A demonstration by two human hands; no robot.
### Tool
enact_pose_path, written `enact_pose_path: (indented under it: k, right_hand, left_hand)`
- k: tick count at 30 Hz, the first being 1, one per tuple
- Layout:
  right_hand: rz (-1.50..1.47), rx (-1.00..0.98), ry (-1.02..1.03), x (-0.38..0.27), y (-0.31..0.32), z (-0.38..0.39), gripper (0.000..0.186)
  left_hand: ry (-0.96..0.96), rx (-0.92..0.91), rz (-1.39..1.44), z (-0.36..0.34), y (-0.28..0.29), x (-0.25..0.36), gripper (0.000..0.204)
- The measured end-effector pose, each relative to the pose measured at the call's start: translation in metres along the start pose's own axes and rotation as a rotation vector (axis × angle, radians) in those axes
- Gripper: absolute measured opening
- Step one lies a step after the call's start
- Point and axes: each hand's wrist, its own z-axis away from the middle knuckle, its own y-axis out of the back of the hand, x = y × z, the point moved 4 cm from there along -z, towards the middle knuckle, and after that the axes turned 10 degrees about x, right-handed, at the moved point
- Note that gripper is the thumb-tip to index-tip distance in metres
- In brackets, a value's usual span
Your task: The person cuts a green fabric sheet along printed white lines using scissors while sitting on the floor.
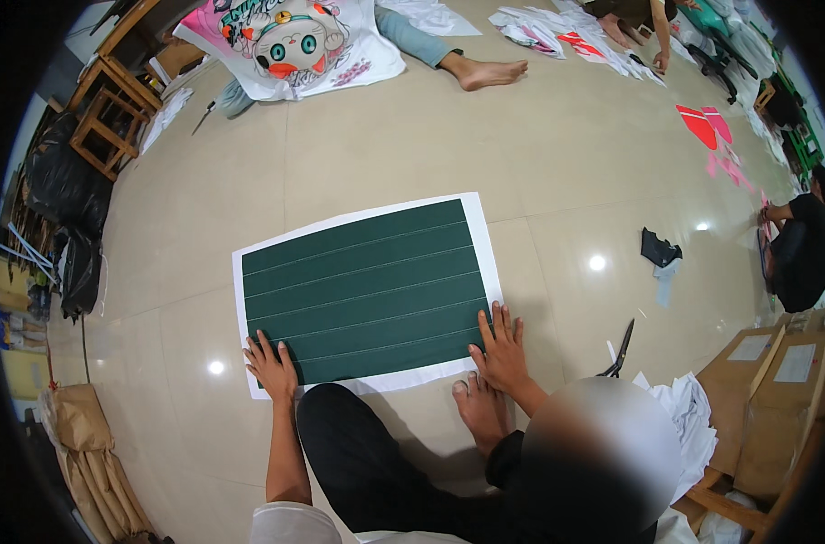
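The dark green sheet [367, 295], bordered in white and crossed by thin pale lines, lies flat on the tiled floor [385, 150]. The left hand [272, 367] rests on the sheet's near-left corner, palm down, fingers extended and spread. The right hand [501, 355] rests at the near-right corner in the same flattened position. The bare foot [482, 412] is just beside the right hand. Black scissors [623, 349] lie farther right on the floor.

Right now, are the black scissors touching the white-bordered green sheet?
Apart: the head view shows floor between the black scissors and the right edge of the white-bordered green sheet.
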Motion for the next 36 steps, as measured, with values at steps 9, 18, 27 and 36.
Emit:
enact_pose_path:
  k: [9, 18, 27, 36]
  right_hand:
    - [-0.014, 0.078, 0.020, 0.021, 0.011, 0.022, 0.070]
    - [0.121, 0.566, -0.628, 0.145, 0.086, 0.155, 0.037]
    - [-0.004, 0.493, -0.919, 0.187, 0.082, 0.182, 0.033]
    - [-0.415, 0.390, -1.133, 0.301, 0.114, 0.210, 0.023]
  left_hand:
    - [0.004, -0.010, 0.011, 0.014, -0.008, -0.008, 0.068]
    - [-0.038, -0.057, 0.614, 0.002, 0.060, 0.047, 0.050]
    - [-0.247, -0.674, 1.058, 0.132, 0.093, 0.257, 0.041]
    - [-0.285, -1.019, 1.185, 0.231, 0.080, 0.323, 0.041]
